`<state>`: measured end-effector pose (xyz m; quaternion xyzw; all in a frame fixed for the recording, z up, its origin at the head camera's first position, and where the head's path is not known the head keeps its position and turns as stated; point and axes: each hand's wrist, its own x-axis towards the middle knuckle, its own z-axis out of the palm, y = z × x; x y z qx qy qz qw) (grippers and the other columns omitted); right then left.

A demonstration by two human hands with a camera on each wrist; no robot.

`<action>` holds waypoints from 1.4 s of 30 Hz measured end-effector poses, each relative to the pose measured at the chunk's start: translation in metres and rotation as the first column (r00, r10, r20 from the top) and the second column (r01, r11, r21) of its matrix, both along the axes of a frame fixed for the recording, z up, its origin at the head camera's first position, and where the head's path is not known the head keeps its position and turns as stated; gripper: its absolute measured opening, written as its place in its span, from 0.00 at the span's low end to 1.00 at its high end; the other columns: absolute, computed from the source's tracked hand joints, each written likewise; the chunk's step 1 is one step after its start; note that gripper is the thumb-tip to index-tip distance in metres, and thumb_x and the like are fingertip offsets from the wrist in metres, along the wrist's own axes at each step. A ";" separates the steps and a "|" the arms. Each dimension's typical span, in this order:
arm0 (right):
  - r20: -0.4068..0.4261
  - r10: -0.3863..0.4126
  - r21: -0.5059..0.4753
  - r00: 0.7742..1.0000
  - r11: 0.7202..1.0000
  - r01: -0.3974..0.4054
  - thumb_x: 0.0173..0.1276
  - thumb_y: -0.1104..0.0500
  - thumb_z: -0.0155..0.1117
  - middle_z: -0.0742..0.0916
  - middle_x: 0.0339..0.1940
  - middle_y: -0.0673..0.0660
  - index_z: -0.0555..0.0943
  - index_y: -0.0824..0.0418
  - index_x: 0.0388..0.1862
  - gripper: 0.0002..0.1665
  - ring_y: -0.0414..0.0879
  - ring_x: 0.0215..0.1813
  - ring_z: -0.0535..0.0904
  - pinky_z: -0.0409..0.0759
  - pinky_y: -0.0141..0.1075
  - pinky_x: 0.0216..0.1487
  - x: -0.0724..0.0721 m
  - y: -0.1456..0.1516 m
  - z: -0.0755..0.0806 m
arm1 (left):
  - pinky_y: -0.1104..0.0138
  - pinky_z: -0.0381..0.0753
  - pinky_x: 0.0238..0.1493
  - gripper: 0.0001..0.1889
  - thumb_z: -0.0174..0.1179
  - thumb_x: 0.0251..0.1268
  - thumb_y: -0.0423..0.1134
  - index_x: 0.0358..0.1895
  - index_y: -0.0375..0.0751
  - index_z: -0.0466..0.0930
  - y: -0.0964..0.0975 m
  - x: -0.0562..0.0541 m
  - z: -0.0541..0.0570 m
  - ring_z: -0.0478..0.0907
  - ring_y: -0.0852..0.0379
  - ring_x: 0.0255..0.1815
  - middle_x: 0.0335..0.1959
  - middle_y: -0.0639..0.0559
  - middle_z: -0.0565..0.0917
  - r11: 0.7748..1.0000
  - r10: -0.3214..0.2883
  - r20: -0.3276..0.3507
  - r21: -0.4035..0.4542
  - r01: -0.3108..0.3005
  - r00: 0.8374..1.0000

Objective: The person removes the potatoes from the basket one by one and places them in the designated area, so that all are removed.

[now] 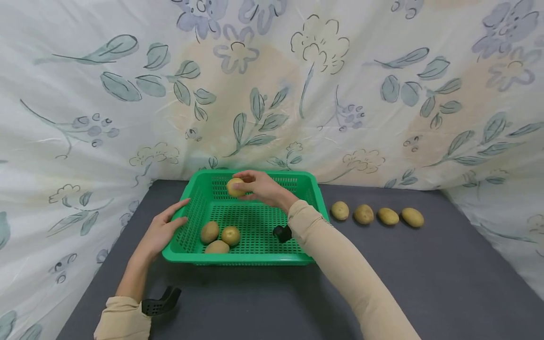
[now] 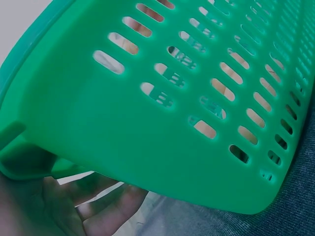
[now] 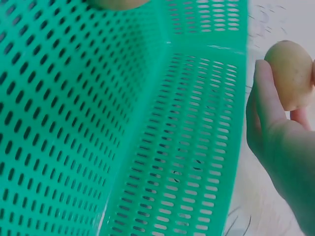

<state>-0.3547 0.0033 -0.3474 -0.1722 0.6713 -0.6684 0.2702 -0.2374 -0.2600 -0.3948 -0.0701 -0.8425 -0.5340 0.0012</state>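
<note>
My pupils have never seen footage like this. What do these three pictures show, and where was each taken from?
There is no machine here: a person is working bare-handed. The wide picture comes from a camera worn on the head; the two close ones come from a camera on each wrist. On the dark grey tabletop stands a green plastic basket with three potatoes inside; four more potatoes lie in a row to its right. The left hand holds the basket's left rim, while the right hand holds another potato over the basket.
</note>
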 end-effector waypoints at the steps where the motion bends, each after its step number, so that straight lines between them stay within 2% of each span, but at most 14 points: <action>1: 0.006 -0.010 -0.028 1.000 1.000 0.011 0.72 0.67 0.56 0.71 0.61 0.64 0.64 0.67 0.70 0.29 0.58 0.60 0.73 0.78 0.42 0.53 0.000 0.002 0.001 | 0.37 0.52 0.64 0.28 0.46 0.76 0.38 0.76 0.42 0.52 0.000 0.000 -0.001 0.42 0.33 0.73 0.75 0.36 0.47 1.000 0.000 0.001 0.001 0.000 1.000; 10: 0.042 -0.128 -0.127 0.991 0.983 0.133 0.71 0.65 0.57 0.70 0.62 0.63 0.65 0.64 0.69 0.28 0.57 0.60 0.72 0.76 0.44 0.56 0.006 0.024 0.008 | 0.38 0.55 0.63 0.29 0.46 0.76 0.39 0.76 0.43 0.52 0.002 0.002 -0.006 0.43 0.32 0.72 0.75 0.35 0.46 1.000 -0.001 0.018 0.017 0.000 1.000; 14: 0.039 -0.134 -0.202 0.990 0.969 0.139 0.72 0.66 0.56 0.69 0.62 0.64 0.63 0.67 0.71 0.30 0.58 0.61 0.71 0.75 0.44 0.57 0.010 0.036 0.012 | 0.37 0.53 0.62 0.29 0.47 0.76 0.39 0.76 0.43 0.51 0.001 0.002 -0.003 0.42 0.31 0.72 0.75 0.35 0.46 1.000 -0.002 0.021 0.009 0.002 1.000; 19: 0.011 -0.141 -0.288 0.990 0.948 0.138 0.71 0.64 0.58 0.69 0.62 0.64 0.65 0.67 0.69 0.29 0.57 0.60 0.72 0.75 0.44 0.57 0.020 0.053 0.018 | 0.36 0.53 0.62 0.29 0.46 0.76 0.39 0.76 0.43 0.51 -0.002 0.000 0.001 0.42 0.31 0.72 0.75 0.35 0.46 1.000 0.000 0.016 -0.006 0.000 1.000; 24: 0.032 -0.183 -0.306 0.983 0.934 0.184 0.73 0.68 0.52 0.66 0.66 0.63 0.60 0.66 0.72 0.30 0.59 0.65 0.67 0.73 0.44 0.59 0.027 0.066 0.022 | 0.37 0.54 0.62 0.29 0.46 0.76 0.39 0.76 0.42 0.51 -0.001 -0.001 0.002 0.43 0.31 0.72 0.75 0.34 0.46 1.000 -0.003 0.009 -0.016 0.003 1.000; 27: 0.046 -0.216 -0.309 0.975 0.925 0.219 0.74 0.68 0.51 0.66 0.66 0.62 0.60 0.66 0.72 0.29 0.58 0.65 0.67 0.73 0.44 0.59 0.030 0.074 0.025 | 0.36 0.53 0.62 0.29 0.46 0.76 0.39 0.76 0.42 0.51 -0.001 -0.002 0.002 0.42 0.31 0.72 0.75 0.34 0.46 1.000 -0.005 0.009 -0.017 0.006 1.000; 36: 0.030 -0.289 -0.420 0.957 0.865 0.275 0.76 0.67 0.48 0.68 0.63 0.59 0.59 0.67 0.71 0.26 0.50 0.57 0.75 0.73 0.41 0.59 0.045 0.109 0.030 | 0.34 0.49 0.62 0.29 0.46 0.76 0.40 0.76 0.44 0.51 0.001 -0.004 0.003 0.37 0.31 0.73 0.75 0.35 0.44 1.000 -0.004 0.023 -0.016 0.004 1.000; 39: 0.030 -0.313 -0.450 0.949 0.844 0.292 0.76 0.67 0.47 0.69 0.61 0.58 0.64 0.63 0.67 0.22 0.49 0.57 0.75 0.74 0.40 0.58 0.049 0.121 0.030 | 0.34 0.48 0.62 0.29 0.46 0.76 0.40 0.76 0.44 0.51 0.002 -0.004 0.003 0.37 0.31 0.73 0.75 0.36 0.43 1.000 -0.006 0.030 -0.015 0.006 1.000; 42: 0.018 -0.336 -0.460 0.942 0.834 0.306 0.76 0.67 0.48 0.69 0.60 0.57 0.68 0.58 0.62 0.18 0.48 0.58 0.74 0.73 0.40 0.59 0.052 0.132 0.030 | 0.34 0.48 0.62 0.29 0.46 0.76 0.40 0.76 0.44 0.51 0.002 -0.003 0.003 0.37 0.30 0.73 0.75 0.36 0.44 1.000 -0.003 0.032 -0.017 0.004 0.999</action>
